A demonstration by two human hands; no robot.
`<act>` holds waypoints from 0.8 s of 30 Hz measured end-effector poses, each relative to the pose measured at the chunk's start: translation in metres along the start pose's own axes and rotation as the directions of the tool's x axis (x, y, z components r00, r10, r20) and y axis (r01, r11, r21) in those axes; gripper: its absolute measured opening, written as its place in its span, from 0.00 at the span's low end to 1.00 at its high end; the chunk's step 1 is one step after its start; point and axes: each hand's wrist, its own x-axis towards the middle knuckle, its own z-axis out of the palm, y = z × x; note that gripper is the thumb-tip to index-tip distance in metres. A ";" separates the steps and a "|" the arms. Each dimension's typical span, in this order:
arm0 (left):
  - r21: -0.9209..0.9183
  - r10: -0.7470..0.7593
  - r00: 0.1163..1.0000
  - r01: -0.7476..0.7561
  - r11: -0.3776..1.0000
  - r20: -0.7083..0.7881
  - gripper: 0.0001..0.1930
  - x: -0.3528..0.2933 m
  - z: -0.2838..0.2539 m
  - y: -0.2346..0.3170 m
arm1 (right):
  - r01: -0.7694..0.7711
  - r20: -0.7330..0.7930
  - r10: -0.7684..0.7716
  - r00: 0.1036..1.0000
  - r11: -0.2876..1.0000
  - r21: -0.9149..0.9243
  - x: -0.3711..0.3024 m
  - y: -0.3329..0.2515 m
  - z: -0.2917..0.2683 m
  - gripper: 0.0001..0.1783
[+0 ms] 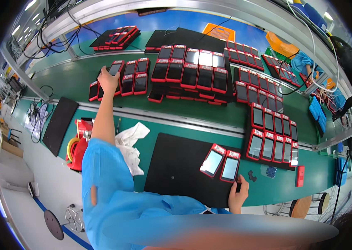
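Stretched forward to the far left, my left hand (108, 81) has its fingers closed around the lower end of a red-framed handheld device (116, 67). Beside it, more of these devices (134, 78) stand in a small group. Close to my body, my right hand (238, 195) lies at the right edge of a black mat (176, 166), thumb and fingers apart with nothing visible between them. Just above that hand sits a red-framed device (230, 166), and a second, tilted device (213, 160) lies to its left. Both have pale, shiny screens.
Rows of similar devices (189, 75) rest on stacked black boards in the middle, with another batch (272, 137) at right. A crumpled white cloth (131, 146) and a yellow tape roll (73, 149) lie left of the mat. Another person's blue sleeve (303, 63) shows far right.
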 end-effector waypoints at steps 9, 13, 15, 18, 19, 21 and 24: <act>0.152 -0.184 0.974 0.163 0.975 0.131 0.32 0.042 0.100 -0.043 | -0.118 -0.076 0.116 0.990 0.993 -0.025 -0.010 -0.005 -0.025 0.16; 0.261 -0.360 0.864 0.279 0.924 0.352 0.33 0.025 0.137 -0.023 | -0.013 -0.095 -0.001 0.995 0.989 -0.146 0.015 -0.016 -0.057 0.16; 0.310 -0.345 0.846 0.228 0.923 0.407 0.35 0.046 0.127 -0.045 | 0.156 -0.088 -0.175 0.981 0.970 -0.188 0.041 -0.024 -0.070 0.16; 0.451 -0.357 0.929 0.278 0.848 0.098 0.27 0.060 0.104 -0.050 | 0.279 -0.090 -0.308 0.947 0.929 -0.245 0.109 -0.015 -0.090 0.15; 0.312 -0.315 0.949 0.301 0.901 -0.005 0.22 0.059 0.097 -0.028 | 0.341 -0.106 -0.389 0.915 0.886 -0.313 0.140 -0.011 -0.096 0.15; 0.216 0.119 0.895 -0.026 0.976 -0.430 0.18 0.082 0.066 -0.010 | 0.327 -0.165 -0.386 0.907 0.896 -0.299 0.207 0.010 -0.103 0.15; -0.583 0.208 0.944 -0.322 0.746 -0.256 0.12 0.003 0.013 0.212 | 0.192 -0.207 -0.247 0.947 0.948 -0.253 0.306 0.079 -0.136 0.15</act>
